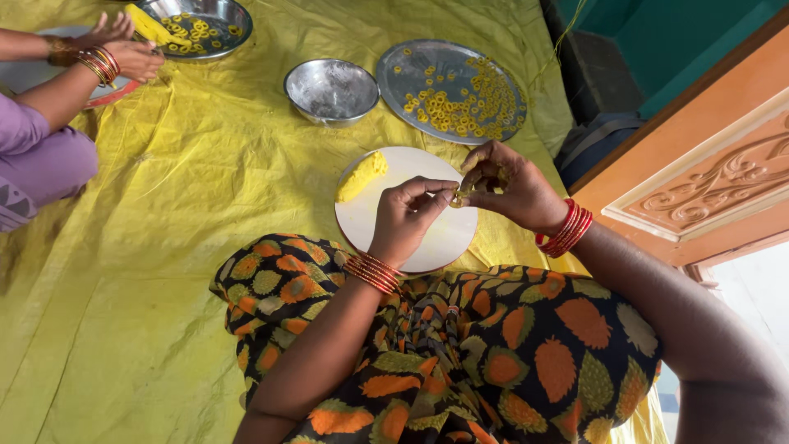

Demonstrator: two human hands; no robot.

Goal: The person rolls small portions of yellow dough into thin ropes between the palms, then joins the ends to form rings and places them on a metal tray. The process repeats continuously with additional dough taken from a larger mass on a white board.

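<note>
My left hand (408, 215) and my right hand (508, 187) meet above a round white board (436, 238), and their fingertips pinch one small piece of yellow dough (457, 196) between them. A lump of yellow dough (362, 176) lies on the board's left edge. Beyond the board, a steel plate (394, 70) holds several small yellow dough rings (460, 99). Red bangles circle both of my wrists.
An empty steel bowl (331, 88) stands on the yellow sheet (164, 247). At the top left another person's hands (123, 49) work yellow dough beside a second steel plate (234, 16) of rings. A carved wooden door (707, 173) stands at the right.
</note>
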